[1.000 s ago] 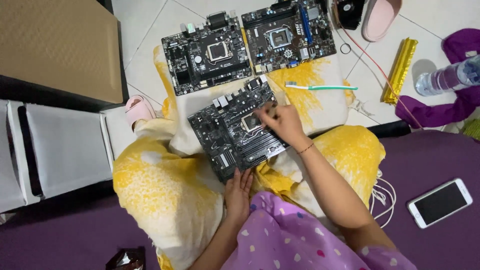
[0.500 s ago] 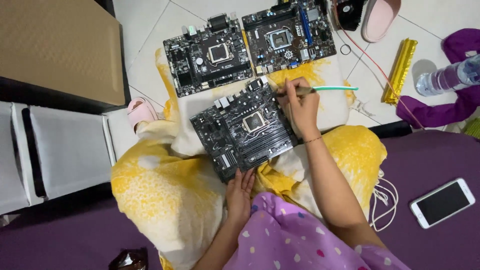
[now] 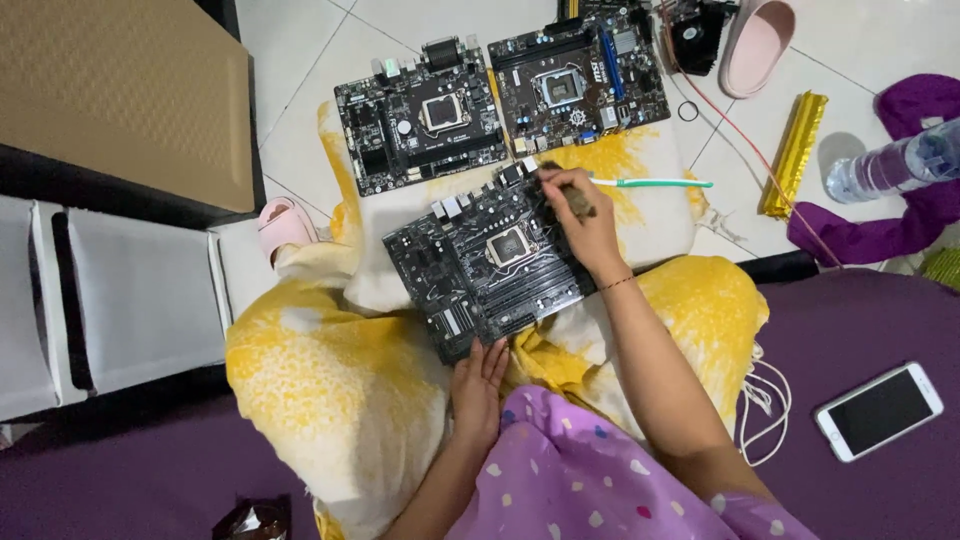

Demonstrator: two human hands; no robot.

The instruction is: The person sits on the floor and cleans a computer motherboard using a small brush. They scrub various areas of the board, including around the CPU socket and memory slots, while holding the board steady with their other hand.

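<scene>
A black motherboard (image 3: pixel 490 265) lies tilted on a yellow and white cushion (image 3: pixel 330 370) in front of me. My left hand (image 3: pixel 480 385) holds its near edge, fingers flat on top. My right hand (image 3: pixel 588 228) is over the board's far right corner, closed on a small dark brush-like tool (image 3: pixel 577 201) whose tip touches the board. A green and white toothbrush (image 3: pixel 655 183) lies on the cushion just beyond that hand, apart from it.
Two more motherboards (image 3: pixel 420 115) (image 3: pixel 580 85) lie on the tiled floor. To the right are a gold foil pack (image 3: pixel 793 150), a water bottle (image 3: pixel 895 165), purple cloth (image 3: pixel 930 215) and a phone (image 3: pixel 878 410). Pink slippers (image 3: pixel 283 225) (image 3: pixel 755 40) and a cardboard box (image 3: pixel 120 90) also show.
My right hand went from the middle of the board out to the toothbrush, then back to the board's far right corner holding the dark tool. My left hand stayed put.
</scene>
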